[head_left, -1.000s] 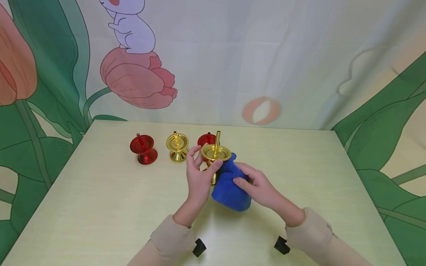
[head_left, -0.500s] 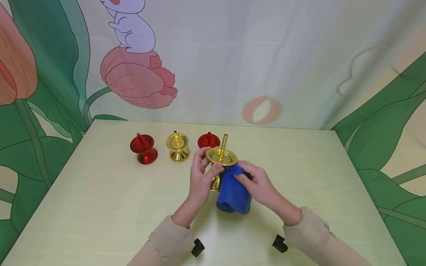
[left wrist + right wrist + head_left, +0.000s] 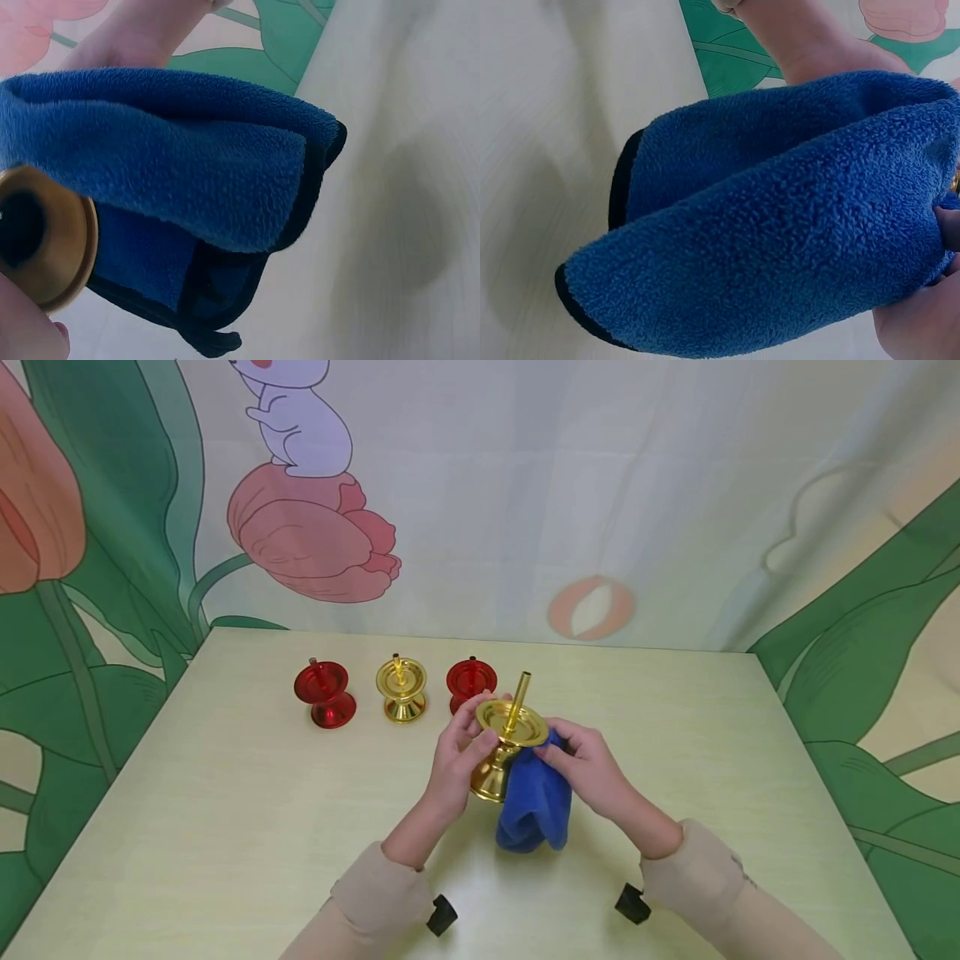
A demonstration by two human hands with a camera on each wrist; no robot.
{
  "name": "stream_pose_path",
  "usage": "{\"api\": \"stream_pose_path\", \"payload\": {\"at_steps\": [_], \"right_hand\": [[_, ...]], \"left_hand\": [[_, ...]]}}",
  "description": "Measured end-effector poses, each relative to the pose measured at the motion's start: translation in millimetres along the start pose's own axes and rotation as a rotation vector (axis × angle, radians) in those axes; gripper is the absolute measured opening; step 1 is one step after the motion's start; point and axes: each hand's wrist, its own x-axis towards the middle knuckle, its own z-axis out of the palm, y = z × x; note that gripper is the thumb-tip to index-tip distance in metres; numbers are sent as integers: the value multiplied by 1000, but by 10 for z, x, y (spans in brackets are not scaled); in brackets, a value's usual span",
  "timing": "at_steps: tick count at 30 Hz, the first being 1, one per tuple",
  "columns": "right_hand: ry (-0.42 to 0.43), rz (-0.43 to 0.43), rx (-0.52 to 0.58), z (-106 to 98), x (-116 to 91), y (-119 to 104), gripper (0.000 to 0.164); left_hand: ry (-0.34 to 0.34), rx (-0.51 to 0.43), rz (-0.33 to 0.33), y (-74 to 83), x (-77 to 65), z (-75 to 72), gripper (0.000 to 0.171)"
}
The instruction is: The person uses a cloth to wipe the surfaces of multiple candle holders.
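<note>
My left hand (image 3: 455, 766) grips a shiny gold candle holder (image 3: 491, 772) at its dish, thumb on the near side of the rim. The holder is raised over the table and leans to the right, its thin tube pointing up. On the other side, my right hand (image 3: 595, 770) pinches a blue cloth (image 3: 535, 806) against the right edge of the dish. The cloth hangs down in folds beside the stem. In the left wrist view the fluffy cloth (image 3: 172, 165) with black edging lies against the gold base (image 3: 56, 240). The right wrist view is mostly filled by the cloth (image 3: 780, 225).
Along the back of the pale table (image 3: 262, 827) stand a red candle holder (image 3: 322, 685), a smaller gold one (image 3: 402, 685) and another red one (image 3: 471, 677), partly hidden behind my left hand. A printed curtain (image 3: 487, 510) hangs behind the table.
The held candle holder has shifted right and slightly toward me, and tilts more to the right. My right hand has brought the cloth up to the dish's rim.
</note>
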Motion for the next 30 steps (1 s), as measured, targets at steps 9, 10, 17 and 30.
{"api": "stream_pose_path", "payload": {"at_steps": [9, 10, 17, 30], "right_hand": [[-2, 35, 112, 0, 35, -1, 28], [-4, 35, 119, -2, 35, -2, 28], [9, 28, 145, -24, 12, 14, 28], [150, 52, 49, -55, -12, 54, 23]], "left_hand": [[-68, 135, -17, -45, 36, -90, 78], [-67, 139, -19, -50, 42, -99, 80], [52, 69, 3, -62, 28, -115, 70], [135, 567, -110, 149, -33, -27, 51]]}}
